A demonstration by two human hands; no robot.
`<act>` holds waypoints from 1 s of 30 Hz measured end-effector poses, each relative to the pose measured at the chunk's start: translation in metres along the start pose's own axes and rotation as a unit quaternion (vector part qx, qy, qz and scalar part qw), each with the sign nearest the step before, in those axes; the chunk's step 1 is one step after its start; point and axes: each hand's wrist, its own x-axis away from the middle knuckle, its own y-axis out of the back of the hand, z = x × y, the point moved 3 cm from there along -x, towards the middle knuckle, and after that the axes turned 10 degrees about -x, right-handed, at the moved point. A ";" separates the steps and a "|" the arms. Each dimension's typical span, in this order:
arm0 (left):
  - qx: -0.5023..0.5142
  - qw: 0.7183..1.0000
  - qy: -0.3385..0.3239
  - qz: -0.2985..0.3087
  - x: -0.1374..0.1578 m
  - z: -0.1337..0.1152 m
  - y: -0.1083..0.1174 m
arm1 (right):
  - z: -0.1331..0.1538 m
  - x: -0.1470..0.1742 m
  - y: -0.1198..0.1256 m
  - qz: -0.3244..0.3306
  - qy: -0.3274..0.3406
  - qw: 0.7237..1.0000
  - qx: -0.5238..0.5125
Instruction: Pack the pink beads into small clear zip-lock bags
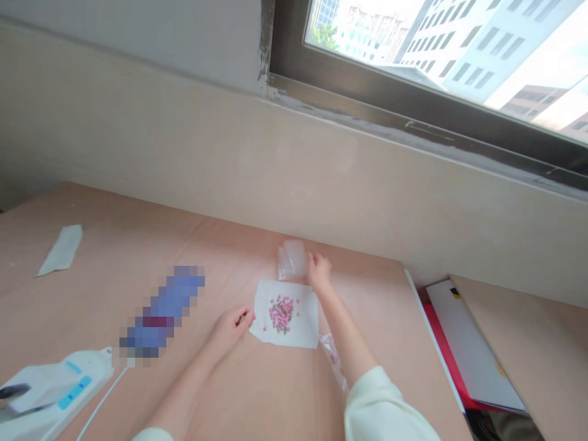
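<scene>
A square of white paper lies on the table with a small heap of pink beads on it. Some greenish bits are mixed into the heap, and a few beads are scattered around it. My left hand rests at the paper's left edge, its fingers curled closed; what they hold, if anything, is hidden. Beyond the paper lies a stack of clear plastic bags. My right hand is at the right edge of these bags, with thumb and fingers pinched together on it.
A clear packet lies partly beside my right forearm. To the left are a blurred-out blue object, a white power strip with a cord, and a piece of paper. A wall and window stand behind the table.
</scene>
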 end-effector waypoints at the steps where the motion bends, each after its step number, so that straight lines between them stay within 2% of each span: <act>1: 0.001 1.000 0.001 0.000 0.000 0.000 0.000 | -0.001 0.009 0.011 -0.014 0.019 1.000 0.010; 4: 0.000 1.000 -0.006 0.001 0.000 -0.001 0.000 | -0.014 0.051 0.046 -0.033 0.047 0.998 0.010; 7: 0.000 1.000 -0.007 -0.002 0.000 -0.002 -0.001 | -0.041 0.108 0.072 -0.020 0.008 0.998 0.067; 10: -0.005 1.000 0.004 -0.005 -0.002 -0.001 -0.003 | -0.062 0.154 0.083 0.000 -0.023 0.993 0.115; 12: -0.007 1.000 0.008 -0.010 -0.002 -0.001 -0.004 | -0.069 0.171 0.085 0.009 -0.024 0.995 0.101; 15: -0.004 1.000 0.005 -0.017 -0.001 -0.003 -0.004 | -0.072 0.177 0.090 0.018 -0.029 0.999 0.033; 18: 0.016 1.000 0.015 -0.018 0.000 -0.004 -0.003 | -0.072 0.174 0.099 0.008 -0.066 0.997 -0.029; 21: 0.061 0.997 0.045 -0.020 0.001 -0.008 0.000 | -0.067 0.172 0.106 -0.020 -0.101 0.990 -0.099; 23: 0.084 0.995 0.054 -0.022 0.004 -0.019 0.003 | -0.057 0.170 0.104 -0.013 -0.111 0.979 -0.170; 25: 0.086 0.996 0.023 -0.002 0.009 -0.039 0.005 | -0.043 0.168 0.096 0.033 -0.123 0.961 -0.244; 27: 0.066 0.996 -0.041 0.053 0.015 -0.065 0.003 | -0.025 0.165 0.085 0.109 -0.137 0.941 -0.291; 30: 0.029 0.980 -0.145 0.134 0.023 -0.096 -0.002 | -0.001 0.158 0.070 0.205 -0.125 0.921 -0.307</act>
